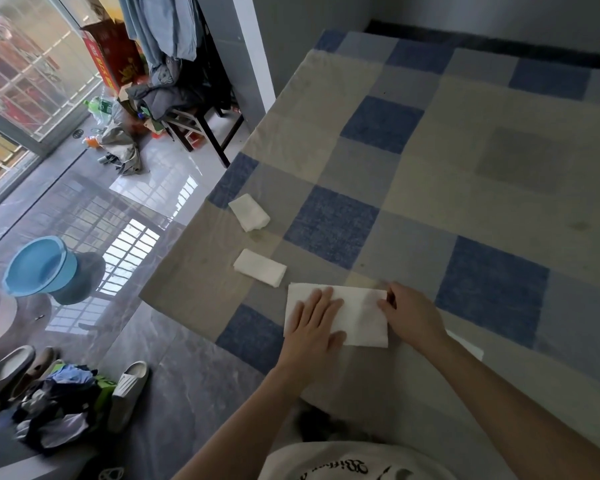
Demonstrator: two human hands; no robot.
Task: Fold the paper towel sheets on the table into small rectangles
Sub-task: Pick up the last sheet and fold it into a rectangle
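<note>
A white paper towel sheet [359, 315], folded into a wide rectangle, lies on the checked tablecloth [430, 188] near the table's front left corner. My left hand [314, 327] rests flat on its left half with fingers spread. My right hand [411, 315] pinches the sheet's right edge with fingertips. Two smaller folded towel rectangles lie beyond: one [260, 267] just above the sheet, another [249, 212] farther along the left table edge. A white paper corner [468, 346] shows from under my right forearm.
The table's left edge drops to a glossy tiled floor. A blue basin [40, 265] and slippers [129, 393] sit on the floor at left. A dark wooden chair [201, 123] piled with clothes stands at the table's far left corner.
</note>
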